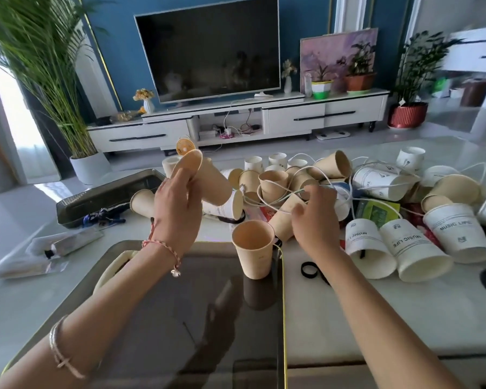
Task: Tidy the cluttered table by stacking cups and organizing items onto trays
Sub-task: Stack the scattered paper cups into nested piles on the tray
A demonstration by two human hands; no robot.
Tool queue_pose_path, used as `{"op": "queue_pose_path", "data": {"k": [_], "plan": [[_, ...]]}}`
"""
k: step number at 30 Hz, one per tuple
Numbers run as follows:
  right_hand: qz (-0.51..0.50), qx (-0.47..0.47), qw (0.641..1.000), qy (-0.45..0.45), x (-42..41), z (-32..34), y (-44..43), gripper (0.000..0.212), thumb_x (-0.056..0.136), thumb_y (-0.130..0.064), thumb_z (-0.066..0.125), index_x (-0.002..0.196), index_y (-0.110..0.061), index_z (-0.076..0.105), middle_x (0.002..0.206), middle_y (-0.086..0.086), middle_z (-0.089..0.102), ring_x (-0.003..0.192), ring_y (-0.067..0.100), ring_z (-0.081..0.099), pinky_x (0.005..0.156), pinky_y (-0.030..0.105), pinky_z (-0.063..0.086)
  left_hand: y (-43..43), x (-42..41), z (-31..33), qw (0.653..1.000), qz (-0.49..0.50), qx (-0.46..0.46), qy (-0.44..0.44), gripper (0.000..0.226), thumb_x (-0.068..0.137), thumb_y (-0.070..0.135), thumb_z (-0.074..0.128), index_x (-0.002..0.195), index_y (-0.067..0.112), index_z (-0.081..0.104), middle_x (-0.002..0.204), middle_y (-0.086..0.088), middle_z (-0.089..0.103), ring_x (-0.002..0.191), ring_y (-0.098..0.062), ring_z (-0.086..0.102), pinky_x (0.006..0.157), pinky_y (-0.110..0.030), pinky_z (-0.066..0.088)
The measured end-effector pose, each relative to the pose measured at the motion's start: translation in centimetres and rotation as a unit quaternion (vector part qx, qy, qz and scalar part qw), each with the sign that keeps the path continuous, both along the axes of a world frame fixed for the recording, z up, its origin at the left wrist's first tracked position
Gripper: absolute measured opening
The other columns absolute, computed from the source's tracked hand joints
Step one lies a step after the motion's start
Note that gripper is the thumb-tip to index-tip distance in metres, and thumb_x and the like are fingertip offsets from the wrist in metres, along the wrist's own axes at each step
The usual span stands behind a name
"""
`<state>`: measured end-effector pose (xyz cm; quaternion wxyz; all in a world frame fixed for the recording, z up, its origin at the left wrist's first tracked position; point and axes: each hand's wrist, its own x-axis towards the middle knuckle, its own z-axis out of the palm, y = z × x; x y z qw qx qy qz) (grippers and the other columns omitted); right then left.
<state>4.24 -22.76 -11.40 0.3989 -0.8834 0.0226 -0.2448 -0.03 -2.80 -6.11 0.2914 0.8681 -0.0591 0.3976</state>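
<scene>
Gripping a tan cup point(208, 181) up off the table, the left hand point(177, 203) has its fingers curled round the cup's wall. The cup sits tilted, rim up and to the left, base pointing down to the right. Just below and right of that wrist there's an upright tan cup point(254, 254) with its mouth open to the ceiling, standing at the edge of the shiny near tray point(157, 318), pretty much between the two forearms. That's the bit that matters imo: the held cup's long axis is leaning, the standing one is vertical, so the base has to swing down before it'll nest, and the left hand is the one already carrying it. The right hand point(316, 220) is further out in the pile, fingers bent over a spot where a white cable point(260, 195) crosses some tipped tan cups. Honestly can't tell if it's pinching the cable, a cup, or nothing. Beyond it, a row of white printed cups point(413, 248) lies on its side, and a dark far tray point(76, 204) sits off to the left. Lots left to stack.
</scene>
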Motion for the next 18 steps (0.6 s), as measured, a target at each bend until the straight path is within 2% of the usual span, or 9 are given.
{"op": "queue_pose_path", "data": {"k": [3,5,8,11,14,16,18], "plan": [[0.009,-0.002,0.997,0.071,0.7,-0.1,-0.1,0.042,0.092,-0.014,0.045,0.132,-0.007,0.036,0.138,0.014,0.035,0.119,0.03,0.044,0.082,0.033,0.039,-2.1,-2.3,0.9,0.992,-0.093,0.083,-0.016,0.02,0.086,0.0,0.049,0.102,-0.004,0.06,0.084,-0.008,0.059,0.073,-0.022,0.049,0.069,-0.026,0.036],[0.017,0.017,0.996,0.089,1.0,-0.3,-0.2,0.042,0.091,-0.015,0.045,0.131,-0.005,0.038,0.134,0.017,0.039,0.118,0.032,0.045,0.085,0.034,0.039,-3.2,-2.8,0.2,0.978,-0.14,0.152,0.006,0.019,0.085,0.004,0.048,0.094,-0.008,0.061,0.086,-0.015,0.062,0.079,-0.023,0.052,0.077,-0.029,0.04],[0.026,0.019,0.996,0.081,1.3,-0.3,-0.2,0.033,0.092,-0.016,0.045,0.12,-0.001,0.048,0.121,0.02,0.053,0.11,0.032,0.05,0.079,0.032,0.037,-4.0,-2.6,-1.6,0.963,-0.182,0.184,0.077,0.014,0.087,0.003,0.048,0.084,-0.005,0.058,0.083,-0.009,0.061,0.08,-0.029,0.055,0.088,-0.04,0.041],[0.022,0.026,0.997,0.07,1.3,-0.5,-0.4,0.027,0.094,-0.019,0.044,0.112,-0.002,0.056,0.113,0.017,0.06,0.104,0.031,0.054,0.073,0.029,0.034,-4.4,-2.3,-4.0,0.941,-0.184,0.244,0.143,0.016,0.095,0.012,0.045,0.091,0.007,0.059,0.094,-0.002,0.063,0.096,-0.024,0.054,0.103,-0.031,0.027],[0.011,0.029,0.997,0.069,1.4,-0.6,-0.9,0.026,0.095,-0.02,0.043,0.103,-0.004,0.062,0.105,0.014,0.064,0.099,0.031,0.057,0.071,0.029,0.037,-4.8,-2.1,-5.9,0.924,-0.156,0.295,0.188,0.023,0.098,0.033,0.034,0.089,0.019,0.05,0.096,0.004,0.057,0.101,-0.018,0.048,0.101,-0.027,0.027],[0.008,0.026,0.997,0.072,1.6,-0.6,-1.3,0.024,0.093,-0.017,0.044,0.091,-0.003,0.065,0.095,0.014,0.066,0.092,0.031,0.058,0.067,0.029,0.038,-5.1,-1.9,-6.5,0.935,-0.152,0.262,0.186,0.02,0.097,0.038,0.034,0.084,0.024,0.04,0.088,0.009,0.048,0.099,-0.017,0.047,0.094,-0.026,0.027],[0.001,0.03,0.997,0.066,1.7,-0.4,-1.6,0.024,0.091,-0.014,0.047,0.084,-0.002,0.066,0.088,0.013,0.067,0.085,0.03,0.059,0.066,0.031,0.041,-5.4,-1.9,-6.7,0.942,-0.149,0.24,0.179,0.021,0.096,0.037,0.036,0.081,0.024,0.037,0.085,0.011,0.043,0.097,-0.018,0.047,0.09,-0.026,0.028]]}}
